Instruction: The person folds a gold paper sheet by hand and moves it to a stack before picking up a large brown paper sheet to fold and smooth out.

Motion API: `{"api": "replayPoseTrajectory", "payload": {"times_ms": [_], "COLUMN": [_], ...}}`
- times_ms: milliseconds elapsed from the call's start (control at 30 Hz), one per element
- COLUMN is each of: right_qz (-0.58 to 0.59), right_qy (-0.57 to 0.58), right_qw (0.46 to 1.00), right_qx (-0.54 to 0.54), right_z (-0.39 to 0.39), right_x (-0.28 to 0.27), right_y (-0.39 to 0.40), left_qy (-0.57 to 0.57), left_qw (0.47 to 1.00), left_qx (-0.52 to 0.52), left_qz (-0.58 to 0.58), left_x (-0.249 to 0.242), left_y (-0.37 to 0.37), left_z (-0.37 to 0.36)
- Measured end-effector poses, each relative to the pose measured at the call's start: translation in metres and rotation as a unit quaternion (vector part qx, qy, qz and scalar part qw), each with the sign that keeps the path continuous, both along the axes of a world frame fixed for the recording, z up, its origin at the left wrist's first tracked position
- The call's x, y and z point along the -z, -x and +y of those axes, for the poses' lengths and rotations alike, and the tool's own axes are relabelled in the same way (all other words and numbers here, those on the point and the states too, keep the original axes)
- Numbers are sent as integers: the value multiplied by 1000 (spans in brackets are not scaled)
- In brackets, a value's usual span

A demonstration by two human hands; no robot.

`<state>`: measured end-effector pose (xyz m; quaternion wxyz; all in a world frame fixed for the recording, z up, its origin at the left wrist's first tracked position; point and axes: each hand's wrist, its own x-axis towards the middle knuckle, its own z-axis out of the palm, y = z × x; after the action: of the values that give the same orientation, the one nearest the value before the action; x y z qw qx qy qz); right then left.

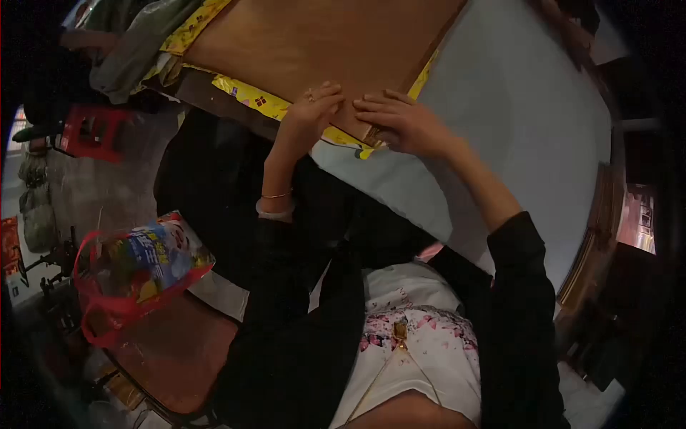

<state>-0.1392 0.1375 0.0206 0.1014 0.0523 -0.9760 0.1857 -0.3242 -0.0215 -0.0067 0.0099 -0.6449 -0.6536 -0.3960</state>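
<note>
A large brown board (pixel 321 50), which looks like cardboard, lies at the top of the view. Yellow patterned sheeting (pixel 261 100) shows along its near and right edges. My left hand (pixel 309 118) rests at the near edge, fingertips on the board's brown face, fingers stretched and close together. At the near right corner lies my right hand (pixel 407 125), its fingers spread over the brown face and its thumb low beside the corner. A loose yellow tip pokes out below that corner. The undersides of both hands are hidden.
A pale grey tabletop (pixel 514 121) extends under the board and to the right. On the left, a red plastic bag (pixel 107 314) with a colourful package (pixel 164 250) sits on a reddish-brown seat (pixel 179 357). A red stool (pixel 96 132) stands farther off; grey plastic wrapping (pixel 136 57) lies upper left.
</note>
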Motion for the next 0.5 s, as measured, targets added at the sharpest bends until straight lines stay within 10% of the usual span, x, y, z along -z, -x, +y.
{"api": "replayPoseTrajectory", "payload": {"times_ms": [333,500], "right_qz": [7,9], "right_qy": [29,235], "right_qw": [999,956], "right_qx": [25,173], "right_z": [14,2], "right_x": [9,4], "right_y": [18,19], "left_qy": [73,50], "left_qw": [984,987], "left_qx": [86,89], "left_qz": [-139,-124], "left_x": [6,7], "left_y": [18,16], "left_z": [-7,-7]}}
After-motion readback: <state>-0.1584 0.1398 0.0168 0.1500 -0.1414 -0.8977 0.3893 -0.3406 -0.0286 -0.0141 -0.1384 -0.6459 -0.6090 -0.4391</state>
